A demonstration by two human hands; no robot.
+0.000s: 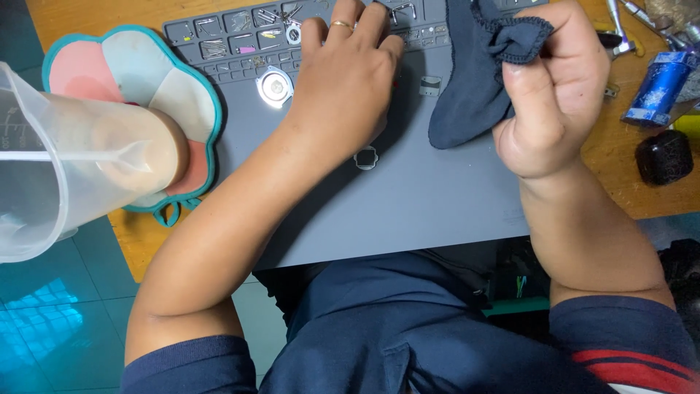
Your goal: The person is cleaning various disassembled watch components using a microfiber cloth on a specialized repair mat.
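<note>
Over on the far left we've got a clear plastic jug (pixel 44 160) on a flower-shaped mat (pixel 138 66). Our left hand (pixel 343 80) lies palm down on the grey work mat (pixel 408 197), fingers loosely spread, tips at the small parts trays; can't tell if it pinches anything. Our right hand (pixel 558 95) is clenched on a dark blue cloth (pixel 474 73), which hangs lengthwise toward us, its tip touching the mat.

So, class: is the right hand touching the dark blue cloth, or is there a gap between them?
Touching. The head view shows the right hand closed in a fist round a bunched fold of the dark blue cloth, with the thumb pressed against it; the rest hangs onto the grey mat.
</note>
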